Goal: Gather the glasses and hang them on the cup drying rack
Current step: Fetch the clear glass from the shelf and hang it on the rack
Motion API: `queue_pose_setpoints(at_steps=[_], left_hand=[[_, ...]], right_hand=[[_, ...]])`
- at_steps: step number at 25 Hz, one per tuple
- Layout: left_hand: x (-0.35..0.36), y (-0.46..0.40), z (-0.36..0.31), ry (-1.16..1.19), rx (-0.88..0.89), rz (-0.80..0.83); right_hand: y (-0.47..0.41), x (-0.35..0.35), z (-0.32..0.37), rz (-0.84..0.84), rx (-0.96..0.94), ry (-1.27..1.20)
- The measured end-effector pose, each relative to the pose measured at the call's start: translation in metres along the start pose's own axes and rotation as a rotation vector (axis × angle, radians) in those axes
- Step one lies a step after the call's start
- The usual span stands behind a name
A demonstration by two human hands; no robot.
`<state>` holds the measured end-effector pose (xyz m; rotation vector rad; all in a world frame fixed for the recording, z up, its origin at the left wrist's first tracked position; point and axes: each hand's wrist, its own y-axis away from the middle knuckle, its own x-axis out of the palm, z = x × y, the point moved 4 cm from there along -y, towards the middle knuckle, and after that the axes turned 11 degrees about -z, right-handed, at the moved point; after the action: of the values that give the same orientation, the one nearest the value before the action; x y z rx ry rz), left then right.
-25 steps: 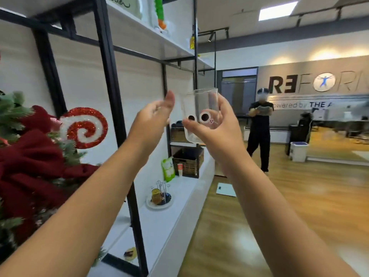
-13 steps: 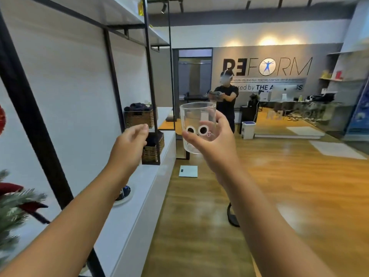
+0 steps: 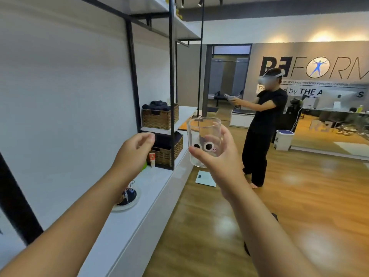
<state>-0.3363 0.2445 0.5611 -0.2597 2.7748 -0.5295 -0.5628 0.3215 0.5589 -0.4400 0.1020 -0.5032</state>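
Note:
My right hand [image 3: 221, 162] grips a clear glass tumbler [image 3: 203, 134] printed with two cartoon eyes, held upright at chest height over the floor. My left hand [image 3: 132, 154] is raised to the left of the glass, apart from it, fingers loosely curled and holding nothing. On the white counter below my left forearm stands the wire cup drying rack [image 3: 129, 193] on a round white plate, partly hidden by my arm.
A long white counter [image 3: 151, 188] runs along the left wall under black metal shelving [image 3: 171, 82] with wicker baskets [image 3: 159, 117]. A person in black wearing a headset [image 3: 263, 124] stands ahead on the wood floor. A white scale [image 3: 205, 178] lies on the floor.
The view has moved forward along the counter; the Christmas tree has left the frame. The rack and the person ahead are closer. My right hand still holds the glass, slightly lower.

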Motion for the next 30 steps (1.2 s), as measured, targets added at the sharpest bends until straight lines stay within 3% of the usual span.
queue_pose_setpoints(at_steps=[7, 16, 23, 30], left_hand=[[0.043, -0.078, 0.074, -0.093, -0.06, -0.026], [0.103, -0.224, 0.181, -0.168, -0.144, -0.025], [0.102, -0.294, 0.203, -0.14, -0.221, -0.171], [0.086, -0.313, 0.197, -0.234, -0.297, -0.449]], right_hand=[[-0.082, 0.033, -0.095, 0.078, 0.078, -0.006], [-0.21, 0.152, -0.216, 0.285, 0.138, -0.078], [-0.287, 0.232, -0.265, 0.471, 0.138, -0.183], [-0.338, 0.302, -0.309, 0.703, 0.191, -0.276]])
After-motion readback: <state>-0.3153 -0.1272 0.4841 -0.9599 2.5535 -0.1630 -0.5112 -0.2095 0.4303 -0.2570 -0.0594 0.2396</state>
